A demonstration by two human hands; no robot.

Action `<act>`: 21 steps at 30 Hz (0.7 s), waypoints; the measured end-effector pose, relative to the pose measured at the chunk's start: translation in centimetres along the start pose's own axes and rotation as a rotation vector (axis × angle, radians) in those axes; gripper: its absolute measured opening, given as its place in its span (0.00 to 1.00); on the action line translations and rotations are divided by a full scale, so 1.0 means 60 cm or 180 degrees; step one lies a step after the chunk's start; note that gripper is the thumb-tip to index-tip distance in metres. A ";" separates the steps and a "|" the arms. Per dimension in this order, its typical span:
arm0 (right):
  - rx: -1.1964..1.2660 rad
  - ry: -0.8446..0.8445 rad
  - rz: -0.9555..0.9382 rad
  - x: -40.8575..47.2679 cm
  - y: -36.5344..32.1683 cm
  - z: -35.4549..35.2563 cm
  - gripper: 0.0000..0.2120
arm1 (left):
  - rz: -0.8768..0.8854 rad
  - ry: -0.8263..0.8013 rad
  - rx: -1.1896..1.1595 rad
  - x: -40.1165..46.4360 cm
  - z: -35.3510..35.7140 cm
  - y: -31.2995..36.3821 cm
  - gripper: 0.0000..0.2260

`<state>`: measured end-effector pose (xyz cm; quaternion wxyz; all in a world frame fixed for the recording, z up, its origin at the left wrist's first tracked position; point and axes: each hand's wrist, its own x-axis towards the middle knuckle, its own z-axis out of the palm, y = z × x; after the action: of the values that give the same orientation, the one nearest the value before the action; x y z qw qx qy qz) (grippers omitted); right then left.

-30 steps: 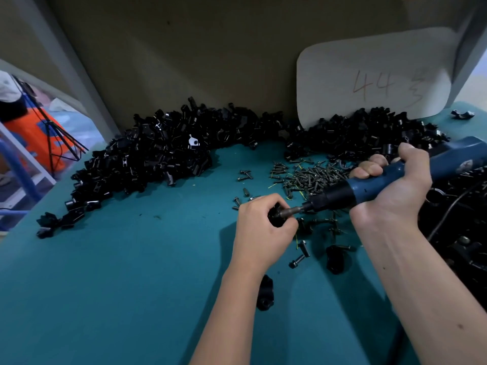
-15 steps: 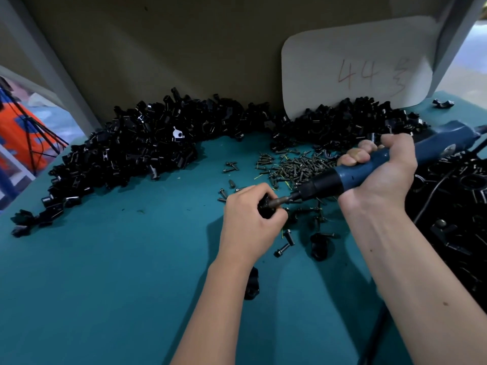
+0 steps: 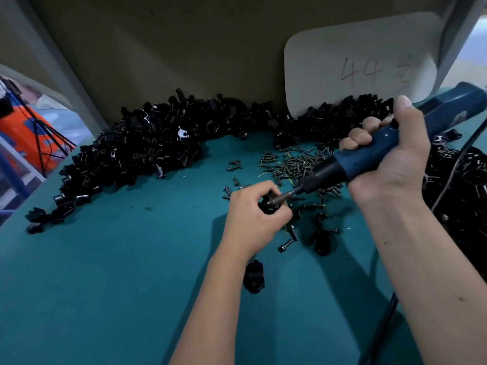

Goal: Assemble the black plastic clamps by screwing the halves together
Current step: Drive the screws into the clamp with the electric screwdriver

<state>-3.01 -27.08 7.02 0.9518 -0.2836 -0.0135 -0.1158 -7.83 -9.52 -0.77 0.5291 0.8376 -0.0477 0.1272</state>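
Midway across a teal-topped table [image 3: 105, 272], a person's left hand [image 3: 253, 222] curls around a small black clamp [image 3: 266, 206], gripping it just above the surface. The right hand [image 3: 392, 164] is wrapped firmly around a blue electric screwdriver [image 3: 369, 154], its thumb raised along the barrel, and the metal bit [image 3: 283, 197] angles down to the left and meets the clamp between the left hand's fingers. A dark cable [image 3: 450, 180] trails from the tool past the right forearm.

Just beyond the hands lies a scatter of dark screws [image 3: 295, 162], with two loose ones [image 3: 288, 239] close to the left wrist. A finished-looking black clamp piece [image 3: 253, 276] rests on the table beside the left forearm, and another [image 3: 322, 242] sits between the two arms. A long heap of black clamp halves [image 3: 137, 154] runs along the back of the table against a brown board, continuing to the right edge. A pale card [image 3: 355, 64] marked "44" in red leans against that board above the heap. An orange object [image 3: 23, 138] shows beyond the table's left side.
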 end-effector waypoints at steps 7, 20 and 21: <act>-0.0185 0.0212 0.0231 0.021 -0.016 -0.006 0.20 | -0.0725 0.0437 -0.1893 0.003 -0.051 0.002 0.04; -0.3251 0.0014 0.0213 -0.002 0.070 -0.027 0.18 | -0.1013 -0.0129 -0.2505 0.010 -0.049 -0.001 0.08; -0.3641 0.0002 0.0046 -0.003 0.065 -0.027 0.20 | -0.1046 -0.0242 -0.2387 0.009 -0.045 -0.001 0.08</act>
<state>-2.37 -24.75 3.52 0.6477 -0.7537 0.0536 -0.0982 -7.72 -7.03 0.44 0.8089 0.5872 0.0242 -0.0163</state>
